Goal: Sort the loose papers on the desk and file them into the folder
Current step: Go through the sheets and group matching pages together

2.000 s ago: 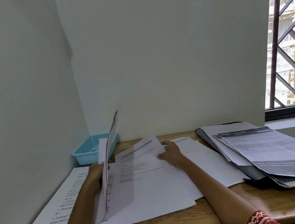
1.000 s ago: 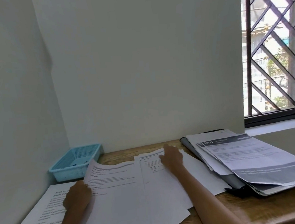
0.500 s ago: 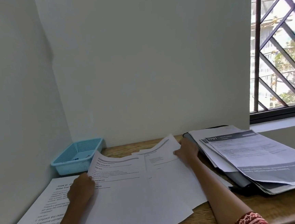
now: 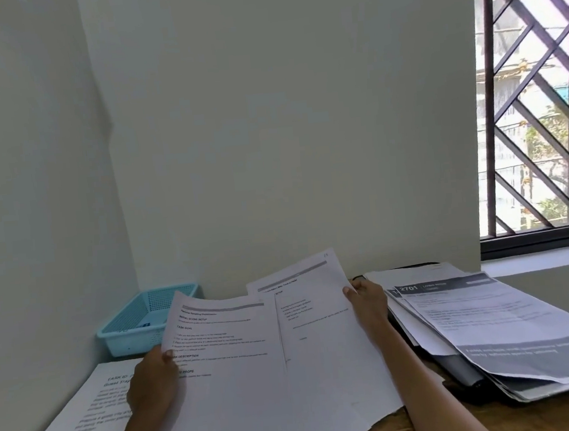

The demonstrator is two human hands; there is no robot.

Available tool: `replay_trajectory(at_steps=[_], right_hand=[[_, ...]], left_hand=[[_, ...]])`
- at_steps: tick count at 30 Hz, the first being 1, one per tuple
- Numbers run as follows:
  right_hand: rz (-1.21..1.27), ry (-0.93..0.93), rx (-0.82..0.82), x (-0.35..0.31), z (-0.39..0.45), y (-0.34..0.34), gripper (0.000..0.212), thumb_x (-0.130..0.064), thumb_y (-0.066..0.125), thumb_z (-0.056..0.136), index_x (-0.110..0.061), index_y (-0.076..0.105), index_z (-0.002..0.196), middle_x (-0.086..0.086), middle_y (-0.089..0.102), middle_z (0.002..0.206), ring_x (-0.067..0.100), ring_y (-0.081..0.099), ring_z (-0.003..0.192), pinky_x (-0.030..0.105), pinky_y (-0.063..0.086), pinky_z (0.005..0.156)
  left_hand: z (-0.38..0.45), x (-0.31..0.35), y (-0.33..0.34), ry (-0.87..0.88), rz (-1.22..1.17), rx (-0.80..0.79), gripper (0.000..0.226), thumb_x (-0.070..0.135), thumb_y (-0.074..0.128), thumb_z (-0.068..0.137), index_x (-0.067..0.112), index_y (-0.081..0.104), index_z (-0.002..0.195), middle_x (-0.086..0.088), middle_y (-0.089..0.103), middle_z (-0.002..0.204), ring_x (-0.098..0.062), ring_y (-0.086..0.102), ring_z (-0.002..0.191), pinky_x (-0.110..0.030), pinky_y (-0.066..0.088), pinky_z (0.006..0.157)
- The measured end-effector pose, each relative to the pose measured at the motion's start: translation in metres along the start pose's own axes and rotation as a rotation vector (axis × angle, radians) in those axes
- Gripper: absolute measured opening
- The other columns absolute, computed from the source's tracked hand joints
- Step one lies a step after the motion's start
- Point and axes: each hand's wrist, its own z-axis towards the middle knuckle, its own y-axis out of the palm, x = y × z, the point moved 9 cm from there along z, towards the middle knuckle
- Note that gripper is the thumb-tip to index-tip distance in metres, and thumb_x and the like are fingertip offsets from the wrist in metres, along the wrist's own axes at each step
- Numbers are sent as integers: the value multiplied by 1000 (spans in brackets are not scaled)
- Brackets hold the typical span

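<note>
Loose papers (image 4: 272, 364): two overlapping printed sheets lifted off the desk (image 4: 391, 426), top edges tilted up toward the wall. Left hand (image 4: 153, 381) grips the left edge of the front sheet, thumb on the printed face, fingers curled behind. Right hand (image 4: 366, 297) pinches the right edge of the rear sheet near its top corner. Folder (image 4: 461, 368), dark, lies open at right, just beside the right forearm, with a fanned stack (image 4: 492, 321) on it overhanging its near edge. Another printed sheet (image 4: 87, 414) lies flat at left along the wall. Blue basket (image 4: 141, 324) sits in the back left corner, against both walls. Bare wood shows only at the front edge.
</note>
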Motion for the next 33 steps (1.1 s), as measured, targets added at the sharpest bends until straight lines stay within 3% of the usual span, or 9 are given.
replay_trajectory(at_steps=[5, 12, 15, 18, 21, 25, 27, 29, 33], right_hand=[[-15, 2, 4, 1, 1, 0, 10, -7, 63, 85, -10, 62, 75, 4, 60, 74, 20, 51, 71, 25, 34, 58], [-383, -168, -22, -13, 0, 9, 16, -4, 55, 89, 2, 70, 87, 13, 65, 84, 21, 51, 77, 28, 25, 61], [-468, -207, -6, -17, -3, 8, 19, 0, 49, 90, 3, 68, 87, 15, 65, 85, 30, 57, 78, 29, 25, 59], [-608, -251, 10, -24, -8, 7, 24, -4, 42, 95, -1, 65, 100, 13, 61, 94, 32, 58, 85, 30, 30, 62], [-686, -306, -5, -32, -15, 10, 27, -2, 39, 95, -5, 65, 103, 4, 51, 83, 29, 57, 89, 28, 29, 63], [-798, -306, 64, -49, -13, 6, 33, 2, 35, 94, -9, 58, 116, 13, 64, 101, 32, 61, 95, 30, 36, 67], [-775, -278, 149, -63, -12, -5, 36, 2, 33, 94, -9, 54, 121, 13, 66, 104, 33, 64, 95, 34, 45, 72], [-640, -248, 242, -79, -10, -18, 36, 3, 33, 95, -7, 54, 122, 18, 66, 103, 37, 63, 93, 36, 45, 72], [-364, -254, 407, -115, -4, -39, 30, -2, 36, 97, -4, 59, 117, 27, 65, 97, 44, 61, 91, 42, 45, 72]], left_hand=[[0, 0, -1, -5, 0, 12, 33, 22, 33, 101, 0, 57, 105, -19, 61, 98, -29, 48, 83, -37, 37, 72], [0, 1, -1, 11, -31, 26, 31, 21, 33, 101, 1, 57, 104, -18, 60, 96, -28, 49, 83, -38, 38, 72], [-1, 2, -2, 18, -51, 26, 30, 20, 33, 101, 1, 56, 101, -18, 60, 96, -27, 49, 83, -37, 38, 72], [-1, 2, -3, 27, -73, 27, 27, 19, 34, 101, 3, 55, 96, -17, 60, 95, -27, 50, 83, -37, 38, 72], [-1, 1, -4, 19, -88, 46, 23, 18, 34, 101, 6, 51, 90, -12, 55, 86, -27, 49, 81, -36, 36, 72], [0, -2, -4, 2, -123, 42, 27, 18, 35, 101, 2, 55, 94, -15, 59, 88, -28, 52, 82, -37, 39, 71], [3, -5, -4, -17, -181, 39, 28, 17, 36, 100, -1, 57, 105, -19, 60, 99, -33, 53, 91, -40, 39, 77], [6, -7, -6, -27, -268, 37, 31, 15, 37, 100, -4, 55, 117, -23, 59, 113, -40, 53, 105, -44, 40, 87], [10, -14, -15, -101, -513, 68, 31, 10, 40, 99, -5, 54, 121, -24, 56, 123, -40, 51, 113, -44, 38, 97]])
